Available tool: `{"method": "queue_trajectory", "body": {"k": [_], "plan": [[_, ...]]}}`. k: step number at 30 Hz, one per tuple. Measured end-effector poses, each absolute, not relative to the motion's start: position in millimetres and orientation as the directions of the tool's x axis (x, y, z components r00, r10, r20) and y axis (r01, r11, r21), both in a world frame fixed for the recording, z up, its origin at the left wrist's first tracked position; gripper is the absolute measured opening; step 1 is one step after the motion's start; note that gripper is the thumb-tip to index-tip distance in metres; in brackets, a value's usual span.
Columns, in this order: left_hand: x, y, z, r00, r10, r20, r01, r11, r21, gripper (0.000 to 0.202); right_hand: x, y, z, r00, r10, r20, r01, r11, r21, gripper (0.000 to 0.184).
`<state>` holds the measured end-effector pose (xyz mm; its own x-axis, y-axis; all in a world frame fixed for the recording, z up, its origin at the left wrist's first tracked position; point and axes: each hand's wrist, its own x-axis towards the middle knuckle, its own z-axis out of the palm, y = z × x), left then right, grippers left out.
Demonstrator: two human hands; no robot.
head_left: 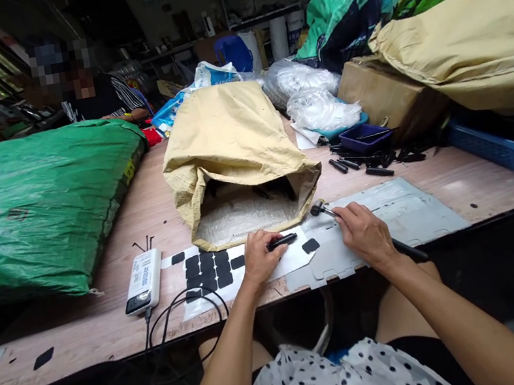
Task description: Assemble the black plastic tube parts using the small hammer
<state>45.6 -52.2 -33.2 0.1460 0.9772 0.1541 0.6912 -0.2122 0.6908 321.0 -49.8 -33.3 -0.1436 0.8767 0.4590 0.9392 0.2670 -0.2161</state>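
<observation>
My left hand (262,254) is closed around a black pen-shaped piece (285,240), whose tip points right over the white sheet (301,258). In my right hand (366,233) is a tool with a thin metal shaft (330,211), a small black head and a thick black handle that sticks out behind the wrist. Its head sits above the grey plastic board (390,215). Just beyond both hands lies a yellow woven sack (224,118), its mouth facing me, with dark things inside that I cannot make out. Black rounded-square stickers (208,271) cover part of the white sheet.
A white power bank (144,280) with black cables lies left. A large green sack (35,205) fills the left side. Loose black pieces (380,171), a purple tray (365,139), a cardboard box (384,97) and a blue tray (503,149) stand right. Another person (95,95) sits across.
</observation>
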Motion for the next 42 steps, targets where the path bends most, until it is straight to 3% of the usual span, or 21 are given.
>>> {"method": "queue_trajectory", "body": {"k": [5, 10, 14, 18, 24, 28, 32, 38, 42], "plan": [[47, -52, -36, 0.118, 0.978, 0.173, 0.69, -0.206, 0.694, 0.018, 284, -76, -26, -0.146, 0.877, 0.458, 0.75, 0.4, -0.527, 0.032], [46, -52, -37, 0.098, 0.975, 0.2, 0.669, -0.213, 0.712, 0.018, 253, -84, -20, -0.199, 0.867, 0.457, 0.623, 0.471, -0.624, 0.035], [46, -52, -36, 0.094, 0.976, 0.196, 0.669, -0.208, 0.714, 0.016, 244, -85, -19, -0.232, 0.838, 0.494, 0.648, 0.512, -0.564, 0.039], [47, -52, -37, 0.076, 0.979, 0.191, 0.686, -0.191, 0.702, 0.014, 243, -85, -21, -0.305, 0.843, 0.443, 0.712, 0.511, -0.482, 0.036], [47, -51, -39, 0.075, 0.978, 0.197, 0.665, -0.196, 0.72, 0.017, 251, -84, -21, -0.189, 0.865, 0.465, 0.713, 0.447, -0.54, 0.038], [48, -51, -39, 0.061, 0.979, 0.194, 0.666, -0.185, 0.723, 0.018, 253, -86, -25, -0.227, 0.876, 0.425, 0.72, 0.445, -0.533, 0.036], [48, -52, -39, 0.065, 0.976, 0.208, 0.67, -0.197, 0.716, 0.017, 265, -82, -25, -0.152, 0.875, 0.46, 0.756, 0.403, -0.516, 0.035], [49, -53, -36, 0.068, 0.977, 0.203, 0.701, -0.191, 0.687, 0.025, 311, -59, -30, -0.199, 0.852, 0.485, 0.883, 0.371, -0.289, 0.03], [48, -52, -37, 0.076, 0.977, 0.199, 0.714, -0.192, 0.674, 0.018, 328, -41, -40, -0.29, 0.829, 0.479, 0.899, 0.407, -0.16, 0.026]]}}
